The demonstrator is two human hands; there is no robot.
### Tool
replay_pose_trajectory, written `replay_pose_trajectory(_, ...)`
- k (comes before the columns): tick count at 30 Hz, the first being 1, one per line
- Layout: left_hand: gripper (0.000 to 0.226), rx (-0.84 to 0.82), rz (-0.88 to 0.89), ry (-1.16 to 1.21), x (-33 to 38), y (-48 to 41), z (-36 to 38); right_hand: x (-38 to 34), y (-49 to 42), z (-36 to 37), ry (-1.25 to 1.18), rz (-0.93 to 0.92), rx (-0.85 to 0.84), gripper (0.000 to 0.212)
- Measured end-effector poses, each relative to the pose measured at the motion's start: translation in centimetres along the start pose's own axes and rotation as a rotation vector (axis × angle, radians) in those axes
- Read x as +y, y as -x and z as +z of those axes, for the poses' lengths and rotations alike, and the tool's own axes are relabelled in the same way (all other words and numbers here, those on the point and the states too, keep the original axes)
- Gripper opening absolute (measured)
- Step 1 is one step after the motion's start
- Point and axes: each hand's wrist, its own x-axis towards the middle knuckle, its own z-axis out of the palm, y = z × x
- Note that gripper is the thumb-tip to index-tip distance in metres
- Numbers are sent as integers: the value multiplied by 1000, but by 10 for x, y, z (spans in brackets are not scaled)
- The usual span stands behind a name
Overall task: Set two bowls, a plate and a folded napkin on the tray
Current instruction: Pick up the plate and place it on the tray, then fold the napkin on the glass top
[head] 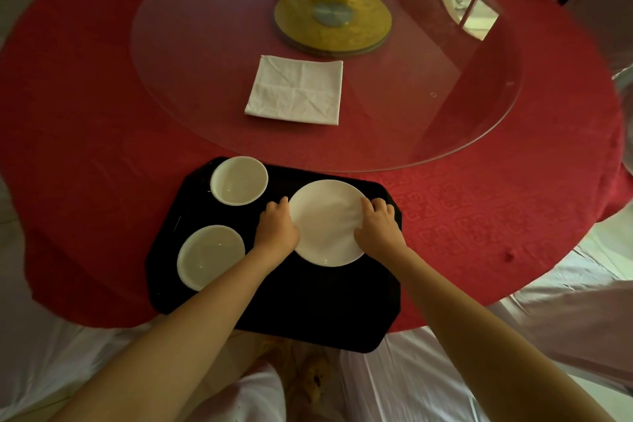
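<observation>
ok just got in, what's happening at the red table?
A person is loading a black tray at the near edge of the table. Two white bowls already sit on its left side. Both hands hold a white plate by its edges over the tray's right side, left hand on the left rim, right hand on the right; whether it has touched down is unclear. The folded napkin is not yet on the tray; it lies on the glass turntable beyond.

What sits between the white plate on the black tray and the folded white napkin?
Head view: nothing stands between the white plate and the folded white napkin, only the black tray's far rim, bare red tablecloth and the glass turntable's near edge.
</observation>
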Motion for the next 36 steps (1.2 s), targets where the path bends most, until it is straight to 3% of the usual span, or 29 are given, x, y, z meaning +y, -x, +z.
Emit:
replay_pose_trajectory(7, 48, 171, 266, -61, 14, -1, -38, -10, -7, -25, 8, -126, 99, 59)
replay_pose_trajectory(14, 34, 250, 352, -105, 23, -26, -95, -36, -23, -50, -13, -249, 190, 41)
replay_pose_trajectory(19, 32, 294, 403, -134, 20, -65, -129, -56, -51, -62, 16, -279, 220, 41)
replay_pose_trajectory(28, 39, 110, 429, -196, 1, -152, -148, -76, -115, -61, 144, -219, 222, 27)
replay_pose_trajectory(31, 43, 20, 449, -279, -11, -182, -147, -83, -142, -56, 297, -232, 239, 22)
replay_pose_trajectory(36, 50, 25, 561, -402, -30, -220, -143, -89, -178, -52, 502, -256, 245, 37)
